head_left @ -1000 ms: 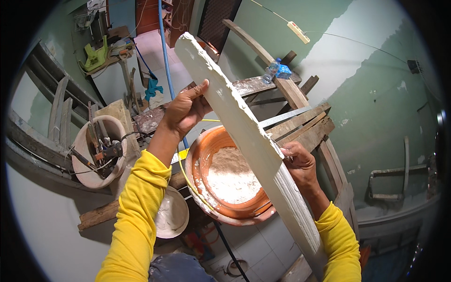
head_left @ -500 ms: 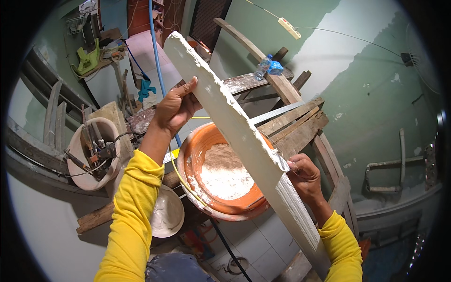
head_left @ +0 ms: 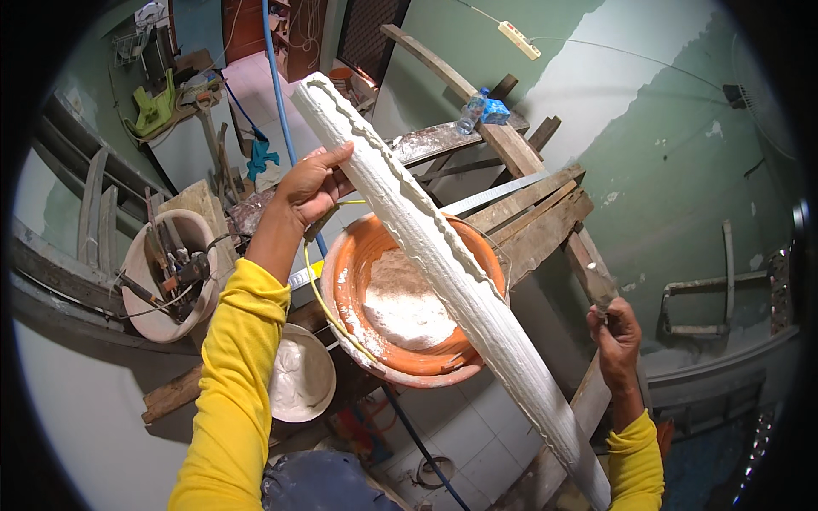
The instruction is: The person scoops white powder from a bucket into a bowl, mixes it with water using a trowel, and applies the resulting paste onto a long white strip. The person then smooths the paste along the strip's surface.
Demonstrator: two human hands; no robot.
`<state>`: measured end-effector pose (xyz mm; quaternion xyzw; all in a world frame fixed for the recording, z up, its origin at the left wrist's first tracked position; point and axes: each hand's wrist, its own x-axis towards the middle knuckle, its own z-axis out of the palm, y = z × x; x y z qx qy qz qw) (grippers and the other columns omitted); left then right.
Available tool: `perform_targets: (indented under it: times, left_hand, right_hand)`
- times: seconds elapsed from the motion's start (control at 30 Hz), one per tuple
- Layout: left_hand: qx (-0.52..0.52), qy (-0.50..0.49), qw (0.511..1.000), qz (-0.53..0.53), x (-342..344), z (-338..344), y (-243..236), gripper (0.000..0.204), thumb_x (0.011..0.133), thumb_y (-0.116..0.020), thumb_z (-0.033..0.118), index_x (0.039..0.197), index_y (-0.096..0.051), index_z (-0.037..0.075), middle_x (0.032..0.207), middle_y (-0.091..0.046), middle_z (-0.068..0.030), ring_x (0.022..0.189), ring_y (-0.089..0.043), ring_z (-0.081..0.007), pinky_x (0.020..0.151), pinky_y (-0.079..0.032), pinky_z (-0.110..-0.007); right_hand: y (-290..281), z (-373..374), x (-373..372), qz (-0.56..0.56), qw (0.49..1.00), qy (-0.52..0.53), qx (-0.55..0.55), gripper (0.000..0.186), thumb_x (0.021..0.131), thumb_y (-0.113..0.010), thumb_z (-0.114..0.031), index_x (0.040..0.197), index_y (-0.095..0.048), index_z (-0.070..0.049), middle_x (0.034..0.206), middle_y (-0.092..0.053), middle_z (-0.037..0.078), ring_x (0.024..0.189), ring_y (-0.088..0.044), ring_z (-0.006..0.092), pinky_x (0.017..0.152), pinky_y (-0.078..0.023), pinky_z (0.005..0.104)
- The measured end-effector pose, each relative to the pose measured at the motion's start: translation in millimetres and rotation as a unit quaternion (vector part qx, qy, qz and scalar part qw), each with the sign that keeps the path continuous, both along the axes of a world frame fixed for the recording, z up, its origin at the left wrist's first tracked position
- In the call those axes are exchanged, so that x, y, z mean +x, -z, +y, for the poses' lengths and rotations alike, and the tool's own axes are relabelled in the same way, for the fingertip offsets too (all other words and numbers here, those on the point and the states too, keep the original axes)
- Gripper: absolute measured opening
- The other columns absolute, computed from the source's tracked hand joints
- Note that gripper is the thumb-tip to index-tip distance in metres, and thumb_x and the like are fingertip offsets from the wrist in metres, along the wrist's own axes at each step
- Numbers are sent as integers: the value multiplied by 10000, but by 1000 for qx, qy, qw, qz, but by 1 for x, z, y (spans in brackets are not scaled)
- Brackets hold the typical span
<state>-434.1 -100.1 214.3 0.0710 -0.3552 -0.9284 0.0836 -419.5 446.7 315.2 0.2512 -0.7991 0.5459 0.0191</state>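
A long white plaster-coated strip slants from the upper middle to the lower right, with a ragged ridge of wet plaster along it. Near its upper end, my left hand is closed on its left edge. My right hand, apart from the strip on the right, grips a plaster-smeared scraper with its blade up; its handle is mostly hidden by the fingers. Below the strip stands an orange basin holding white powder. A pale bowl of wet plaster sits near my left forearm.
A pail of tools stands at left. Wooden planks and a metal straightedge lie right of the basin. Farther back are a plastic bottle and a blue box. A blue hose runs behind my left hand.
My right hand has moved away from the strip's edge to the right, carrying the scraper. The strip has rolled, so its ridged plaster face shows more. My left hand has shifted slightly.
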Motion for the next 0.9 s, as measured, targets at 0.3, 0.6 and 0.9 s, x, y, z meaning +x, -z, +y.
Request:
perform_targets:
  times: [0.3,0.6,0.9]
  left_hand:
    - [-114,26,991,-69,-19,-11,12,300,1059,-684,122,1295,-605,-46,1200,-730,-157,1081,-743,-260,997,-642,-418]
    - [-113,18,990,-80,16,-11,-3,419,1016,-782,288,1237,-681,-54,1187,-757,-160,1087,-745,-239,1001,-609,-376]
    - [-398,-181,887,-147,335,-2,48,492,1181,-463,374,1342,-647,-53,1146,-761,-135,1100,-722,-194,967,-583,-324]
  right_hand:
    - [-71,-107,116,-74,954,-156,246,382,840,-873,-21,1165,-682,40,967,-678,105,818,-636,173,705,-505,307]
    - [53,-220,213,91,896,-236,364,326,928,-732,-93,1241,-690,-14,917,-661,133,783,-697,326,694,-576,424]
    - [119,-321,199,212,808,-246,492,59,866,-682,-109,897,-698,-61,888,-682,129,831,-735,323,690,-594,442]
